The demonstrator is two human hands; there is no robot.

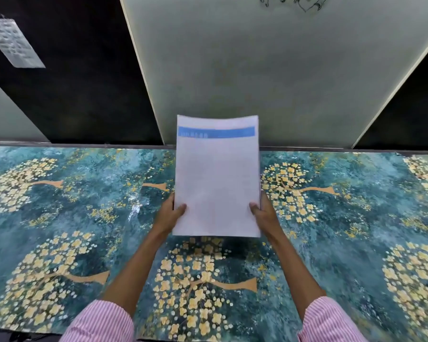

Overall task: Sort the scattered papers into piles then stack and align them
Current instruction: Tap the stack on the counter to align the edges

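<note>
A stack of white papers [218, 178] with a blue band across the top sheet is held above the table in both hands. My left hand [169, 215] grips its lower left edge, thumb on top. On the lower right edge, my right hand [265, 213] grips the same way. The sheets' edges look lined up, and the top edge curves slightly. The fingers under the stack are hidden.
The table is covered by a teal cloth [84, 218] printed with yellow-flowered trees. Its far edge [84, 144] runs just behind the stack. Beyond it lie a pale floor panel [269, 70] and dark strips. A grey printed sheet [13, 43] lies at the far left.
</note>
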